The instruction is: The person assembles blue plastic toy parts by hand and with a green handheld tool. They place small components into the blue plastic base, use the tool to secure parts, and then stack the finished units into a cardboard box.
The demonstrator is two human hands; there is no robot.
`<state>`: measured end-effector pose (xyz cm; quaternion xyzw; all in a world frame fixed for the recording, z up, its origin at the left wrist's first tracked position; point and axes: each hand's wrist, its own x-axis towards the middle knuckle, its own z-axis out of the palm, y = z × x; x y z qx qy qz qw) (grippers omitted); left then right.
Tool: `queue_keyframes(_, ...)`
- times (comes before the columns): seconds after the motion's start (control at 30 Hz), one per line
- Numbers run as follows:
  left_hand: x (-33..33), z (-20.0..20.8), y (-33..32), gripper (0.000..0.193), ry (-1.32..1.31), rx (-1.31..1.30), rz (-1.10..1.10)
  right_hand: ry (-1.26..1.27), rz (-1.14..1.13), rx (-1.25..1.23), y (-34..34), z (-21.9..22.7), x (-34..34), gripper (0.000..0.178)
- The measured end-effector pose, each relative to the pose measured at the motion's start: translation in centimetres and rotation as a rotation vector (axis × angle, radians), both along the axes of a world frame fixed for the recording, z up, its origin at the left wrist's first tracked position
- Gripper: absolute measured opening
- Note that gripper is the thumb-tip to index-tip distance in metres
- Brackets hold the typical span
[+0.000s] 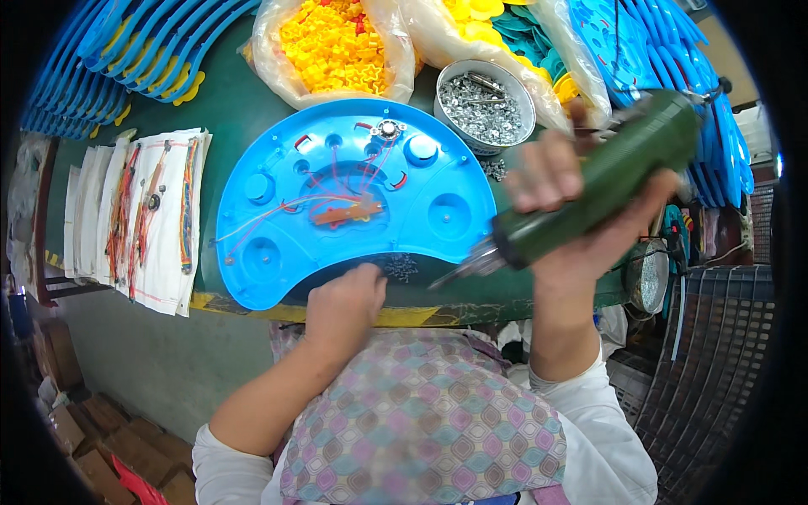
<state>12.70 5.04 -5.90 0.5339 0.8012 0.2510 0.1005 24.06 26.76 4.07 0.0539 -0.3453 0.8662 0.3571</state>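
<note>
A green electric screwdriver (602, 181) is gripped in my right hand (581, 252), its fingers wrapped round the body and its bit pointing down and left. My left hand (345, 303) is at the table's near edge, fingers curled together beside a small pile of dark screws (400, 267); whatever they hold is hidden. Just beyond lies a blue curved plastic shell (337, 244), hollow side up. Red and white wires run inside it to an orange-brown circuit board (347, 210). A round metallic part (388, 129) sits near its far rim.
A metal bowl (443, 109) of small shiny parts stands behind the shell at right. Bags of yellow pieces (332, 50) and teal pieces (526, 42) line the back. Wire bundles on white sheets (172, 227) lie left. Blue frames (168, 38) and blue panels (715, 126) are stacked around.
</note>
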Motion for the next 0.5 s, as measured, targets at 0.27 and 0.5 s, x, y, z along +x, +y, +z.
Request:
queue_keyframes(0.27,-3.0,2.9,-0.5,0.028,-0.069,0.451,-0.004,-0.052,-0.082,0.273,-5.5,-1.6,-5.1,0.122)
queue_keyframes(0.5,-5.6,2.9,-0.7,0.034,-0.068,0.517,0.091,-0.214,-0.078,0.401,-6.7,-1.2,-7.7,0.122)
